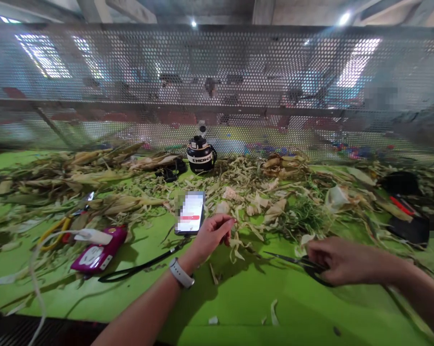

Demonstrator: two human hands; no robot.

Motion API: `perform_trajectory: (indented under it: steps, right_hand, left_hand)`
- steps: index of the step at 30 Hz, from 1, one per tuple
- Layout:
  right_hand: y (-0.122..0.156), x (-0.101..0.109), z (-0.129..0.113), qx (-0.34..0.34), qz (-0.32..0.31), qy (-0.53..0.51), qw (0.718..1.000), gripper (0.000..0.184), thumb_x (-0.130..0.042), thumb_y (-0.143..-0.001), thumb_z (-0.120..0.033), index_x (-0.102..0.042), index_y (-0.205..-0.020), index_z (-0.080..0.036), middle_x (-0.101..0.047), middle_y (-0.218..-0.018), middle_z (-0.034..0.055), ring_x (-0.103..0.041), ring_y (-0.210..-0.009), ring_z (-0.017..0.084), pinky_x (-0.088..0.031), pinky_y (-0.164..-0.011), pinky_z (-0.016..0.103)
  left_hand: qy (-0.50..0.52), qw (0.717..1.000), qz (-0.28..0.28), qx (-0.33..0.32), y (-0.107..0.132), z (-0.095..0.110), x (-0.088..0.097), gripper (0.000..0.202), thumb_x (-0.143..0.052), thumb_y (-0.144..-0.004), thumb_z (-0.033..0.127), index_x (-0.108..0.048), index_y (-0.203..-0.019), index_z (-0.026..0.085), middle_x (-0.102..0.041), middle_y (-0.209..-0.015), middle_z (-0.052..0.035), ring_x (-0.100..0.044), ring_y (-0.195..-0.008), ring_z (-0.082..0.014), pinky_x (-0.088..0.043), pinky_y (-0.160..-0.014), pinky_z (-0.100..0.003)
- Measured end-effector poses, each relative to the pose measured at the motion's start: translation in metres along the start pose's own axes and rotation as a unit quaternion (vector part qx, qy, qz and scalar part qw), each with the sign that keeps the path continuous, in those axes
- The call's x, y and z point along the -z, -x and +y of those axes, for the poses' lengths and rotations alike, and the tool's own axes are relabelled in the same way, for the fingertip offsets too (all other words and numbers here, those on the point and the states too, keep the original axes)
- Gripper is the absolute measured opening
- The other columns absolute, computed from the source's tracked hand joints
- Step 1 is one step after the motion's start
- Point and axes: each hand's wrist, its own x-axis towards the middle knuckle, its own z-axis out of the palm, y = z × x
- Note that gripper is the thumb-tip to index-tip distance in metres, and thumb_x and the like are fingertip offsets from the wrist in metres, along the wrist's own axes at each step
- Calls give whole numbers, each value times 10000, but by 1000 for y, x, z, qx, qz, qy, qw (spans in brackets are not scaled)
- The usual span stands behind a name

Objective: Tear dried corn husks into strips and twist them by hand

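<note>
My right hand [341, 259] is closed round the dark handles of a pair of scissors [283, 257]. The blades point left and look nearly together. To the left, my left hand [215, 235], with a pale-banded watch [181, 274] on the wrist, has its fingers curled into a pinch. Whatever lies between those fingertips is too small to make out. Pale strips of dried husk [236, 250] lie just under and beside them. Beyond the left hand, a phone [191, 214] with a lit screen rests on the green table, its black strap [141, 265] trailing left.
A purple device [100, 254] with a white plug and cable sits at left, beside yellow-handled pliers [54, 233]. Dried husks [94, 168] cover the back of the table. A black "ENERGY" bottle [201, 156] stands before a perforated metal screen [217, 62]. Black items [406, 230] lie at right.
</note>
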Motion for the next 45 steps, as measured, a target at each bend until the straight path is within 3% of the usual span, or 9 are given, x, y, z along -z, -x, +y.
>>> perform_trajectory:
  steps: [2,5,10,13,25,37,45]
  right_hand:
    - [3,3,0,-1,-4,-38,999,63,-564,-720,-246,-532,-755,-205,-526,-649,-2,-451,-585,132,-287,-498,239]
    - [-6,-8,-11,4,41,-53,998,141,-564,-768,-331,-559,-818,-199,-569,-684,16,-480,-603,140,-321,-526,243]
    - [-30,-36,-35,14,152,16,988,202,-588,-741,-357,-569,-831,-178,-601,-691,24,-487,-594,142,-300,-545,247]
    - [-38,-42,-39,32,175,35,983,199,-585,-730,-349,-561,-826,-176,-619,-719,27,-512,-623,149,-310,-571,248]
    - [-51,-46,-47,43,176,55,982,201,-568,-740,-363,-524,-800,-176,-615,-707,20,-513,-604,147,-297,-550,238]
    - [-55,-50,-44,51,170,57,982,140,-544,-776,-309,-494,-769,-179,-566,-643,-5,-451,-543,116,-261,-517,223]
    - [-47,-42,-43,67,181,119,974,170,-558,-773,-335,-523,-813,-173,-612,-734,29,-523,-647,160,-305,-581,252]
  left_hand:
    - [-9,1000,-3,2,0,-1,0,346,-624,-737,477,-642,-830,145,-483,-482,66,-433,-388,-64,-367,-413,-196]
    - [-17,1000,-9,12,-1,-2,-1,382,-612,-742,493,-671,-876,141,-443,-428,78,-367,-345,-53,-317,-371,-187]
    - [-25,1000,-4,17,-2,-5,-1,399,-630,-720,504,-692,-862,135,-441,-401,76,-350,-342,-52,-273,-359,-187]
    - [-32,999,5,15,-3,-8,-1,402,-636,-716,501,-694,-869,134,-448,-401,75,-354,-343,-51,-268,-368,-188]
    - [-61,998,-13,11,-2,-10,-1,386,-613,-743,476,-689,-882,123,-431,-382,84,-340,-317,-43,-255,-347,-172]
    - [-94,996,5,-1,-1,-10,1,398,-599,-760,460,-705,-946,124,-452,-387,72,-360,-325,-50,-272,-352,-172]
    - [-105,994,11,-19,-1,-7,4,353,-579,-782,435,-699,-910,129,-435,-398,76,-353,-330,-48,-272,-353,-168]
